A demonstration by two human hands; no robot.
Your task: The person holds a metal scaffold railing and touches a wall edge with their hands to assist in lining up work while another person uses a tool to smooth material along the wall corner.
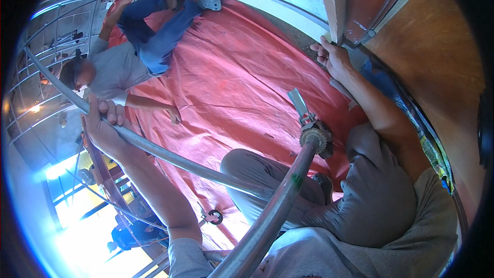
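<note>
My left hand (107, 131) is closed around a long bent metal tube (180, 162), which crosses from the upper left toward my knees. A thicker metal pole (275, 203) slants up from the lower edge, with a green mark on its side. At its far end sits a toothed round fitting (315, 139) with a flat metal plate (297, 102) sticking out. Beyond it, my right hand (334, 57) is beside the wooden post, near the white ledge. Its fingers are curled in, and what they hold, if anything, cannot be made out.
A red tarp (226, 82) covers the floor. At the upper left another person (121, 72) lies on it beside a curved metal-tube frame (56, 46). A small caster wheel (215, 217) is near my left arm. A wooden panel (437, 56) stands on the right.
</note>
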